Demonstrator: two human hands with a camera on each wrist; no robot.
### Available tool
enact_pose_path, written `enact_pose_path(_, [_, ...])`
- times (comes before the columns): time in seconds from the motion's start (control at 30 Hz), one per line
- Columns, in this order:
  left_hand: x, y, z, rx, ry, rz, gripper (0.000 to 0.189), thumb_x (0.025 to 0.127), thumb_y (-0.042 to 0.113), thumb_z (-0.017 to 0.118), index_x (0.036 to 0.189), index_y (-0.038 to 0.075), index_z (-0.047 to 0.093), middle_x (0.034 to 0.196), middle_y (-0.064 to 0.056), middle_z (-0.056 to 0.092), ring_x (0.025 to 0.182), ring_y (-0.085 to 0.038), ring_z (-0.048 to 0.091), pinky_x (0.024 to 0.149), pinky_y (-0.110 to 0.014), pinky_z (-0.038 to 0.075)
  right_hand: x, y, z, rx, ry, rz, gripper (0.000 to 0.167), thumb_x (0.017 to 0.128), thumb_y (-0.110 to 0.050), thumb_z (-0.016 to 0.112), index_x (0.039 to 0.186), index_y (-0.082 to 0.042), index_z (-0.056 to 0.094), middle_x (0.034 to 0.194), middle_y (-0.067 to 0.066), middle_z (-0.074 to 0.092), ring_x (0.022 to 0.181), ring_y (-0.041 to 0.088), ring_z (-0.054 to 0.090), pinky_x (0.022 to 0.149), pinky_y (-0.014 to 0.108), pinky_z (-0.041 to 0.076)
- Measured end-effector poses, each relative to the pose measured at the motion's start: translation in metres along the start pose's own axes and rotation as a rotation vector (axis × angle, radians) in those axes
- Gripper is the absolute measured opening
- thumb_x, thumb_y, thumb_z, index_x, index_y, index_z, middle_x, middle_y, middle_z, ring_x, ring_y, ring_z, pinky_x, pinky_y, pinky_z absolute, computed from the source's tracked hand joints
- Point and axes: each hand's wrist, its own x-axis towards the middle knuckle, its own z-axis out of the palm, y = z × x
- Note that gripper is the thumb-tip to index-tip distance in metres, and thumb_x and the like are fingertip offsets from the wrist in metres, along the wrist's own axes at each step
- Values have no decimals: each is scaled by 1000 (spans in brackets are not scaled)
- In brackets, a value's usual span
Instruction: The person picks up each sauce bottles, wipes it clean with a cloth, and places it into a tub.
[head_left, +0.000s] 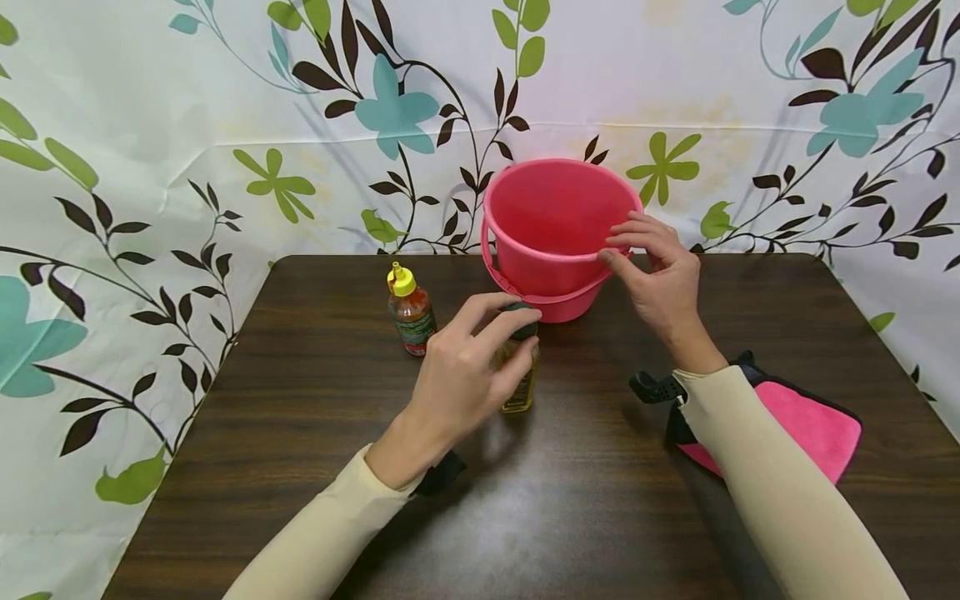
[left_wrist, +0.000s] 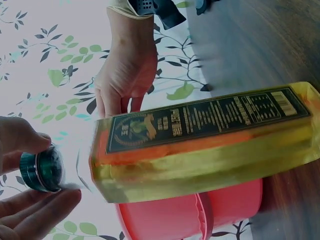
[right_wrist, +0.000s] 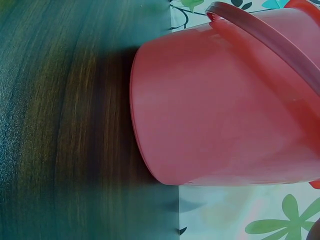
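My left hand [head_left: 461,367] has its thumb and fingers curled around the dark green cap [left_wrist: 42,169] of an upright bottle of yellow oil [head_left: 519,392]. The left wrist view shows the bottle's black label with gold print [left_wrist: 200,120]. My right hand [head_left: 663,283] grips the right side of a pink bucket's rim, fingers over the edge and thumb toward the front. The pink bucket [head_left: 551,287] stands upright at the back of the table, its handle hanging down in front. In the right wrist view the bucket's side [right_wrist: 215,110] fills much of the frame; the right hand is almost entirely outside it.
A red sauce bottle with a yellow nozzle cap [head_left: 412,312] stands left of the oil bottle. Under the right forearm lies a folded pink and black cloth [head_left: 813,425]. Behind the dark wooden table [head_left: 300,467] hangs a leaf-patterned sheet [head_left: 247,92].
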Motion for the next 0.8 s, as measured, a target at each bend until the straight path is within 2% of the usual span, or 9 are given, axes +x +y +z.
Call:
enact_pose_path(0.2, [4, -4, 1, 8, 41, 39, 21, 87, 8, 84, 107, 4, 79, 110, -15, 74, 98, -23, 76, 84, -32, 66, 0, 1, 0, -17, -1, 3, 24, 87, -1, 84, 111, 1, 81, 122, -1, 78, 137, 25, 56, 108, 22, 54])
enact_pose_path(0.33, [7, -7, 1, 17, 25, 37, 22, 87, 8, 84, 108, 2, 79, 110, -17, 74, 98, -25, 76, 86, -34, 66, 0, 1, 0, -14, 1, 2, 24, 87, -1, 84, 111, 1, 81, 122, -1, 78, 137, 23, 57, 108, 22, 54])
enact_pose_path(0.5, [11, -11, 0, 36, 11, 43, 22, 88, 8, 83, 108, 1, 79, 110, -18, 75, 96, -25, 77, 82, -34, 66, -1, 1, -1, -17, 1, 8, 24, 88, -1, 84, 112, 0, 81, 123, 2, 78, 137, 23, 56, 108, 22, 54])
enact_pose_path(0.67, [22, -13, -5, 58, 33, 63, 22, 88, 9, 83, 108, 0, 79, 109, -20, 75, 97, -27, 77, 79, -35, 66, 0, 2, -1, -18, 4, 9, 24, 88, -2, 84, 112, 0, 81, 123, 1, 78, 137, 22, 56, 107, 22, 55])
enact_pose_path(0.8, [33, -13, -12, 73, 37, 71, 23, 89, 10, 83, 109, -1, 79, 109, -21, 76, 99, -29, 76, 80, -36, 66, 0, 2, 0, -16, 5, 9, 24, 88, -1, 83, 112, 0, 81, 123, 7, 77, 138, 24, 56, 106, 22, 55])
